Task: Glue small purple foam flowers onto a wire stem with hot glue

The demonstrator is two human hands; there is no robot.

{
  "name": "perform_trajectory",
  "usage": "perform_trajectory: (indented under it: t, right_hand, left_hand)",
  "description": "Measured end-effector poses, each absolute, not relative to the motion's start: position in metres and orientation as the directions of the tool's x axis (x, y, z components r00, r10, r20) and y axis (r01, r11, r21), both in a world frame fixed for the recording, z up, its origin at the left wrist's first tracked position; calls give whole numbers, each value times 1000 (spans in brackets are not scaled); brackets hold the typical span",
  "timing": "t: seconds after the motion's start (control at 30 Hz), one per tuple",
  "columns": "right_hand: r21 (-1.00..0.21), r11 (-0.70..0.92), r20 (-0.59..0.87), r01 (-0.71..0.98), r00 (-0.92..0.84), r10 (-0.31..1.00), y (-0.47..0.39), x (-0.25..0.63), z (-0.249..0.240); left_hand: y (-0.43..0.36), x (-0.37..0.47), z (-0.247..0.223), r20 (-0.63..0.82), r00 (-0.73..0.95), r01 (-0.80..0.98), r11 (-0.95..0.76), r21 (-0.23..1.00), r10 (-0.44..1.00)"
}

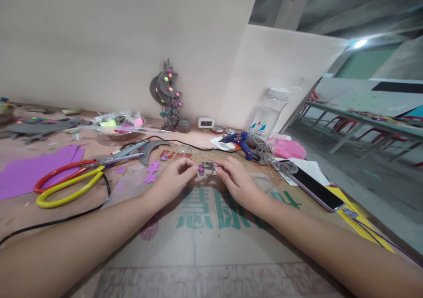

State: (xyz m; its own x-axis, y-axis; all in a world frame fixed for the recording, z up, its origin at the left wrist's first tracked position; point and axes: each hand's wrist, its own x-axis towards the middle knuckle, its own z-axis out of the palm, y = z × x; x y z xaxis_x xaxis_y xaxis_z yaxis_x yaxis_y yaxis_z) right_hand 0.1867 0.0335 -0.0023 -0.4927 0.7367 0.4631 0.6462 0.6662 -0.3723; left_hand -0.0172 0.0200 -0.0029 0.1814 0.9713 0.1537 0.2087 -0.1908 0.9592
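Note:
In the middle of the head view both hands meet over a printed cardboard sheet (211, 249). My left hand (178, 174) is closed in a pinch at a small purple piece (201, 170). Opposite it, the thumb and fingers of my right hand (236, 179) pinch a small dark grey piece (209, 167), which reaches across to the purple one. Its exact kind is too small to make out. Left of my left hand lie purple flower-shaped cutouts (152, 173) and a grey crescent (153, 150).
Red-and-yellow-handled scissors (71, 188) and purple sheets (39, 170) lie left. Behind stand a bowl (119, 133), a grey moon ornament (168, 89), a timer (206, 122) and a water bottle (267, 113). A blue glue gun (243, 143), grey yarn (261, 148) and a phone (313, 185) lie right.

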Motion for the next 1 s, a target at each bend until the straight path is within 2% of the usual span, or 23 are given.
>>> perform_trajectory:
  t: [0.2,0.63,0.83,1.0]
  right_hand:
    - [-304,691,492,656,-513,703,34,187,-1]
    - [-276,714,518,644,-526,675,36,187,0]
    - [-334,683,485,650,-503,715,36,188,2]
    - [-509,616,528,601,-347,775,38,187,0]
  left_hand:
    - [20,-18,-1,154,204,220,-198,955,967]
    - [20,-19,-4,143,219,239,-195,951,965]
    - [20,-18,-3,153,207,223,-199,954,966]
    - [20,-17,-4,121,205,217,-165,962,971]
